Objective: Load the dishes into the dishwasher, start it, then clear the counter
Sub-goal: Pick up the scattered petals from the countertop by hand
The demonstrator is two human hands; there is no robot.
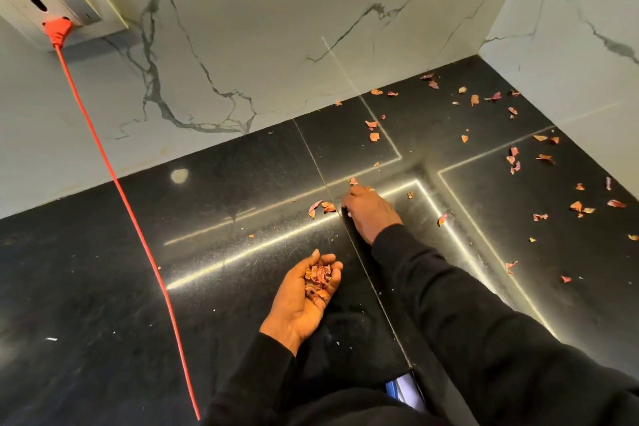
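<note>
My left hand (304, 294) lies palm up on the black counter (103, 287), cupped round a small heap of dry onion peels (318, 278). My right hand (368, 211) reaches forward with its fingers curled down onto the counter, the fingertips touching a peel (352, 181). Two more peels (321, 207) lie just left of that hand. Several loose peels (511, 159) are scattered over the corner of the counter to the right and far back. What the right fingers hold is hidden under the hand.
A red cord (138, 228) runs across the counter from a red plug (57, 31) in the wall socket at upper left. Marble walls (276, 28) meet at the back right corner. A blue and white thing (404, 387) shows below the counter edge.
</note>
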